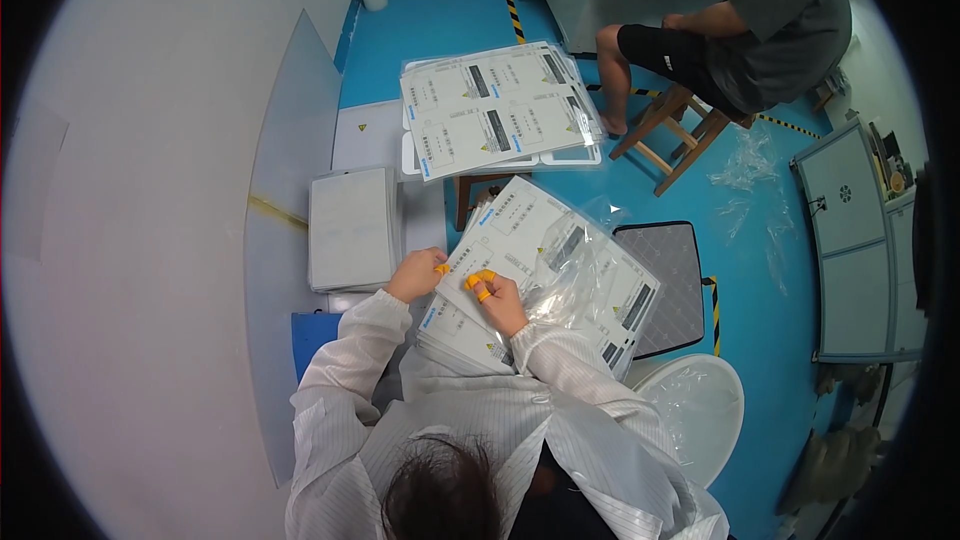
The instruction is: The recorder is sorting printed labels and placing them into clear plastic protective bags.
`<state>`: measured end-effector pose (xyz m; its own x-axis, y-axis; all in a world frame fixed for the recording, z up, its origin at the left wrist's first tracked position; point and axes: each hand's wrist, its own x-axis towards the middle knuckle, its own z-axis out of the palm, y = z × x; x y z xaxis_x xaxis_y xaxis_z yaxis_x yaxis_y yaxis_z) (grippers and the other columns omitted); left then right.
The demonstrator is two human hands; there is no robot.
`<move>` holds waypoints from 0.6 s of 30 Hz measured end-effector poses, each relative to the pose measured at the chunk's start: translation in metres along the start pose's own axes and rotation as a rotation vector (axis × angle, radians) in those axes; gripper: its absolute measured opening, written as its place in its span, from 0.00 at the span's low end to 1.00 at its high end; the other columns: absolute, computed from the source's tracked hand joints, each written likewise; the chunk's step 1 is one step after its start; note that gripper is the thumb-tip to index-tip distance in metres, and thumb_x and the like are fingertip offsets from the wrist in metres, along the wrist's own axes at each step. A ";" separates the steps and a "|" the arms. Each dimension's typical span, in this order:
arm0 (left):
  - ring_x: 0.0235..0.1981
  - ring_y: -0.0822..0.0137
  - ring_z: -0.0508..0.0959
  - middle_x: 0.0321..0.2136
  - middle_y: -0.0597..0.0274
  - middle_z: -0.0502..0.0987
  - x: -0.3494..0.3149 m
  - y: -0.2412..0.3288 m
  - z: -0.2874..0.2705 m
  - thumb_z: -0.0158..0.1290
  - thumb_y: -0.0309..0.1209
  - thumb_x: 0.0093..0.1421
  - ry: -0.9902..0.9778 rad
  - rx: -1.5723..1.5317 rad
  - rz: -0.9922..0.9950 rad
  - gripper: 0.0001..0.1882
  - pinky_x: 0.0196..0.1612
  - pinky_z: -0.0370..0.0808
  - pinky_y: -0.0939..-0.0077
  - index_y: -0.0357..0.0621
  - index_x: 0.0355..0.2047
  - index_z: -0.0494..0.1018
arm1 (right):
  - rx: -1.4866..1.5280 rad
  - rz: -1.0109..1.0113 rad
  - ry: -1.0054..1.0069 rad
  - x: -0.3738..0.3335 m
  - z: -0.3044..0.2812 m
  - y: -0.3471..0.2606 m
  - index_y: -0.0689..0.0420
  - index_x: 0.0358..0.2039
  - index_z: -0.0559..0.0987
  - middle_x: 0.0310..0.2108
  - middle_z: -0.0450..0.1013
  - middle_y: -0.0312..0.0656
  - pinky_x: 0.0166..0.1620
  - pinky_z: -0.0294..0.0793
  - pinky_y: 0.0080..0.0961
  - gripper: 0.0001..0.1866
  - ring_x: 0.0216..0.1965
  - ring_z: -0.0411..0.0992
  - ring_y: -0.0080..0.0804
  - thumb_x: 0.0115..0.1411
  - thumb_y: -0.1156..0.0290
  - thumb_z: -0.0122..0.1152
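Note:
In front of me lies a large white printed sheet point(515, 227) with several panels of black print, tilted over a stack of similar sheets point(447, 325). My left hand point(416, 276) pinches its left edge; a yellow finger cot covers a fingertip. Just right of it, my right hand point(500, 306) is closed above the sheet, with yellow cots on its curled fingers. What those fingers hold, if anything, is hidden. Crumpled clear plastic film point(572, 285) covers part of the sheet beside my right wrist.
Beyond is another printed stack point(485, 105); white sheets point(350, 230) are piled left, by a blue box point(315, 338). A white bin point(725, 410) and grey mat point(675, 290) lie right. A person point(780, 30) sits on a wooden stool point(675, 140). Loose film point(755, 180) litters the floor.

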<state>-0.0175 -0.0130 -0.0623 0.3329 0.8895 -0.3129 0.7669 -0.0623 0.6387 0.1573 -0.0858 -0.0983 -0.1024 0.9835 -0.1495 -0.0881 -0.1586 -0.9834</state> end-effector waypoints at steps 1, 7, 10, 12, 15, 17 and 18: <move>0.34 0.54 0.77 0.31 0.45 0.77 -0.001 0.002 -0.003 0.51 0.24 0.48 0.015 0.008 0.000 0.12 0.38 0.73 0.67 0.34 0.35 0.74 | 0.005 0.002 0.000 -0.001 -0.002 0.001 0.67 0.35 0.74 0.24 0.71 0.34 0.28 0.63 0.14 0.11 0.24 0.64 0.15 0.59 0.71 0.52; 0.28 0.60 0.77 0.25 0.50 0.77 -0.009 0.018 -0.016 0.51 0.26 0.49 -0.054 -0.177 0.002 0.13 0.34 0.73 0.73 0.33 0.35 0.73 | -0.042 -0.010 0.039 -0.019 -0.014 0.020 0.67 0.34 0.75 0.24 0.73 0.39 0.29 0.67 0.17 0.12 0.26 0.68 0.19 0.55 0.69 0.58; 0.25 0.67 0.76 0.23 0.54 0.76 -0.016 0.034 -0.021 0.50 0.23 0.50 -0.126 -0.391 -0.025 0.13 0.29 0.73 0.77 0.32 0.37 0.73 | -0.277 -0.069 0.011 -0.029 -0.010 -0.011 0.64 0.34 0.74 0.25 0.73 0.44 0.30 0.70 0.22 0.16 0.26 0.72 0.30 0.50 0.65 0.62; 0.23 0.70 0.75 0.22 0.56 0.76 -0.018 0.043 -0.023 0.49 0.21 0.50 -0.158 -0.518 -0.074 0.13 0.26 0.72 0.79 0.32 0.38 0.73 | -0.536 -0.135 -0.012 -0.030 -0.003 -0.028 0.62 0.34 0.73 0.26 0.73 0.46 0.31 0.71 0.26 0.18 0.27 0.73 0.37 0.48 0.62 0.65; 0.20 0.74 0.74 0.22 0.59 0.75 -0.017 0.047 -0.024 0.47 0.19 0.50 -0.184 -0.491 -0.042 0.14 0.22 0.71 0.82 0.31 0.39 0.72 | -0.653 -0.091 -0.075 -0.026 0.010 -0.042 0.59 0.33 0.69 0.27 0.71 0.47 0.33 0.71 0.32 0.24 0.30 0.72 0.45 0.42 0.57 0.69; 0.17 0.75 0.73 0.20 0.60 0.74 -0.017 0.047 -0.024 0.47 0.19 0.50 -0.155 -0.433 -0.016 0.14 0.21 0.71 0.81 0.32 0.39 0.73 | -0.640 -0.130 -0.062 -0.020 0.009 -0.039 0.59 0.32 0.70 0.27 0.71 0.47 0.32 0.71 0.32 0.22 0.29 0.72 0.45 0.44 0.59 0.68; 0.17 0.75 0.73 0.20 0.60 0.74 -0.018 0.047 -0.024 0.47 0.19 0.50 -0.157 -0.431 -0.015 0.14 0.21 0.71 0.81 0.32 0.39 0.73 | -0.629 -0.165 -0.047 -0.018 0.007 -0.035 0.60 0.32 0.70 0.27 0.71 0.48 0.31 0.71 0.32 0.20 0.29 0.72 0.46 0.45 0.62 0.67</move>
<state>-0.0009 -0.0206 -0.0100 0.4280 0.8075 -0.4059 0.4849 0.1738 0.8571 0.1551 -0.0983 -0.0600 -0.1814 0.9834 -0.0011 0.4893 0.0892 -0.8676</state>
